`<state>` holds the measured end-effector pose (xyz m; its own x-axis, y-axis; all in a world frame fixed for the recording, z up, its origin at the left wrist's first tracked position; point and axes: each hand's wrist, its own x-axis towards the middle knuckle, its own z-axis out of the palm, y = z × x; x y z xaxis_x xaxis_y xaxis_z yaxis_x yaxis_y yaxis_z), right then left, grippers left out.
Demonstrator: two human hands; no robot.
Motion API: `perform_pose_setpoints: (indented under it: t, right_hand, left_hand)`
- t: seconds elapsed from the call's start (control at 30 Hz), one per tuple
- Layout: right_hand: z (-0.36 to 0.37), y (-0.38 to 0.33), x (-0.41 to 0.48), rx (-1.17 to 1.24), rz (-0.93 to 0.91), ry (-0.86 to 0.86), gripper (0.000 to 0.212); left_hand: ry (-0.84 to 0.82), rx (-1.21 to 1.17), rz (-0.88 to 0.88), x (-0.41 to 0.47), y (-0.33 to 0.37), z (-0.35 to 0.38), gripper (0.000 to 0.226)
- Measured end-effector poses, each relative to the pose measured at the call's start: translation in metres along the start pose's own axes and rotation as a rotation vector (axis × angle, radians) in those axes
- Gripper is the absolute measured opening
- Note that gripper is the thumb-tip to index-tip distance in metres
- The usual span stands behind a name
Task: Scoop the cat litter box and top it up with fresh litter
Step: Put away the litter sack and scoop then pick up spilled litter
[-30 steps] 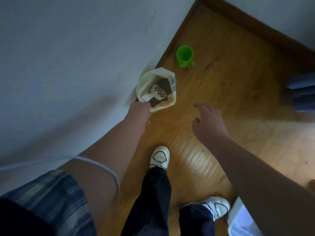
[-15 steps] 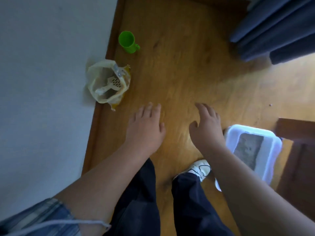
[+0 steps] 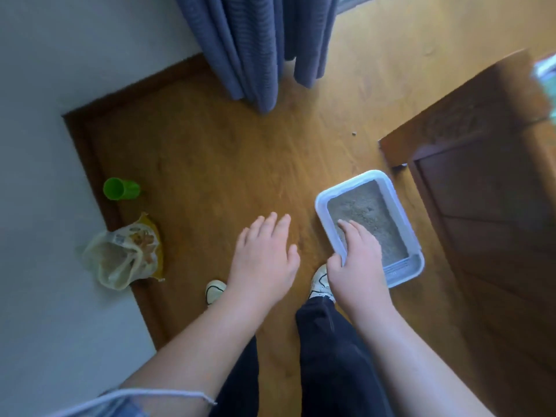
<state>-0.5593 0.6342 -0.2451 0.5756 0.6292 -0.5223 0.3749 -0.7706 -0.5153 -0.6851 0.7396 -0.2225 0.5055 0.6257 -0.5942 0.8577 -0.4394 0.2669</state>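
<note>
A white litter box [image 3: 404,273] with grey litter [image 3: 365,215] sits on the wooden floor at the right, next to my right shoe. My right hand [image 3: 356,263] hangs in front of the box's near left rim, fingers loosely spread, holding nothing. My left hand [image 3: 263,260] is open over bare floor, left of the box. The pale and yellow litter bag [image 3: 123,257] slumps against the wall at far left, its mouth open. I cannot make out the scoop inside it.
A green cup [image 3: 120,189] stands by the skirting behind the bag. Blue curtains [image 3: 255,49] hang at the back. Dark wooden furniture [image 3: 487,206] flanks the box on the right. My two white shoes [image 3: 215,291] stand on the floor between bag and box.
My left hand has let go of the bag's rim and come forward, empty. The view has swung right, bringing the litter box into sight under my right hand.
</note>
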Motion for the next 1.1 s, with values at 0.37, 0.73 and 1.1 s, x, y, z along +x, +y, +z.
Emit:
perform_pose_setpoints:
  t: [0.37, 0.73, 1.1]
  right_hand:
    - [-0.015, -0.011, 0.049, 0.253, 0.242, 0.164, 0.057]
    - [0.001, -0.086, 0.115, 0.294, 0.507, 0.338, 0.056]
    - [0.095, -0.017, 0.247, 0.297, 0.566, 0.331, 0.051]
  left_hand:
    - [-0.042, 0.056, 0.156, 0.087, 0.049, -0.022, 0.052]
    - [-0.168, 0.153, 0.354, 0.197, -0.019, -0.091, 0.049]
    - [-0.304, 0.269, 0.455, 0.333, -0.059, -0.025, 0.052]
